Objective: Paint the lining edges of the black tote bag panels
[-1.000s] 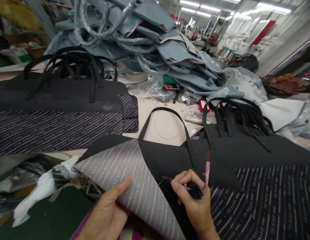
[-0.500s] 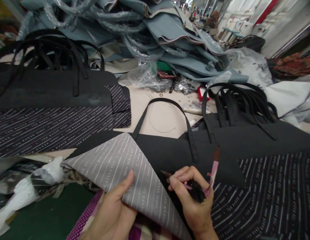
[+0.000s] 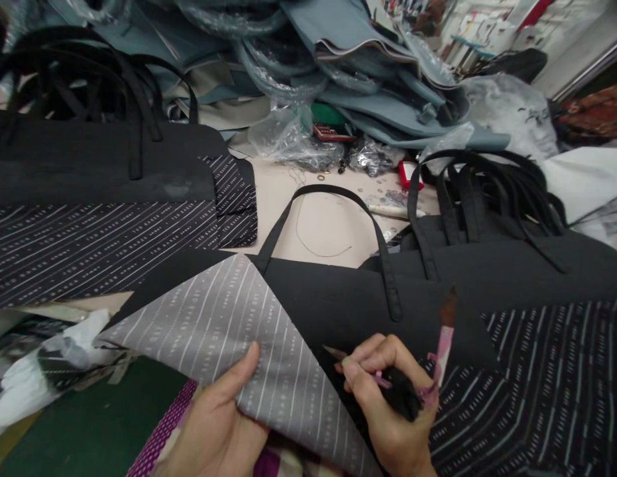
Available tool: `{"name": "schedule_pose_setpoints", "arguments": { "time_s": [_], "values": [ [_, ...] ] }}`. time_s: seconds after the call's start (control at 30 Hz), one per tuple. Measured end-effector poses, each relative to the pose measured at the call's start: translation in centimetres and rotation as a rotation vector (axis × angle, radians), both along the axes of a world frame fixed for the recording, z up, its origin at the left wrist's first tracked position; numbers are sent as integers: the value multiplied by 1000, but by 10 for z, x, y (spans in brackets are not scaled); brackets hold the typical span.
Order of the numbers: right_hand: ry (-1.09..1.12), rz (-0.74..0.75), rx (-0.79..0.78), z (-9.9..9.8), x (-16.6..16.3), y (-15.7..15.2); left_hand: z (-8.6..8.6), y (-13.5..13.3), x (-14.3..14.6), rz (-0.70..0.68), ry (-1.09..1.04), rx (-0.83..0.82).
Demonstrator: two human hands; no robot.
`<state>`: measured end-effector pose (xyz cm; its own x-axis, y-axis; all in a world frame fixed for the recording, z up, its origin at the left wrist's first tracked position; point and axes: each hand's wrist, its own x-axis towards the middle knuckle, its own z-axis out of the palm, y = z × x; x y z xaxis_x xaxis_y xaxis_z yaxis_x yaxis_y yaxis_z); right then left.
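A black bag panel (image 3: 313,291) with one strap handle (image 3: 333,192) lies in front of me, its grey, white-striped underside (image 3: 223,318) folded up over it. My left hand (image 3: 228,411) pinches the lower edge of that grey fabric, thumb on top and fingers beneath. Just right of the fold, my right hand (image 3: 392,404) is closed round a small pointed blade tool (image 3: 333,351), tip towards the fold's edge. A black lump shows in the palm. Beside it, a pink-wrapped piece with a brown tip (image 3: 446,324) sticks up between thumb and forefinger; whether both are one tool I cannot tell.
Black panels with strap handles are stacked at left (image 3: 104,165) and right (image 3: 517,265). Across the back, blue-grey bag pieces (image 3: 358,86) have plastic-wrapped handles. A red box (image 3: 410,175), a calculator (image 3: 333,132) and loose rings lie on the pale table (image 3: 273,185).
The view has tipped slightly downward, so the background sits higher. My right hand appears a little further right and lower, still round the tool. The left hand keeps its pinch on the fabric.
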<state>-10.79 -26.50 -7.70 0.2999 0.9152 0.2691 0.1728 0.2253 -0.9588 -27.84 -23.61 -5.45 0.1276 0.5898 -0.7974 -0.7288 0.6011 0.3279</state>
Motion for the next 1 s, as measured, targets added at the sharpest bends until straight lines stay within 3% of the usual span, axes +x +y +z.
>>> {"name": "schedule_pose_setpoints", "arguments": {
  "time_s": [0.33,0.53,0.7,1.0],
  "values": [
    [-84,-5,22,3,-4,0,3,-1,-2,4,-43,-66],
    [-206,-40,58,1,-9,-2,12,1,2,-42,-14,-73],
    [-332,-4,89,-4,-12,-1,11,2,1,3,-80,-102],
    [-267,-21,115,-6,-16,-1,14,1,4,-42,61,-35]
  ]
}}
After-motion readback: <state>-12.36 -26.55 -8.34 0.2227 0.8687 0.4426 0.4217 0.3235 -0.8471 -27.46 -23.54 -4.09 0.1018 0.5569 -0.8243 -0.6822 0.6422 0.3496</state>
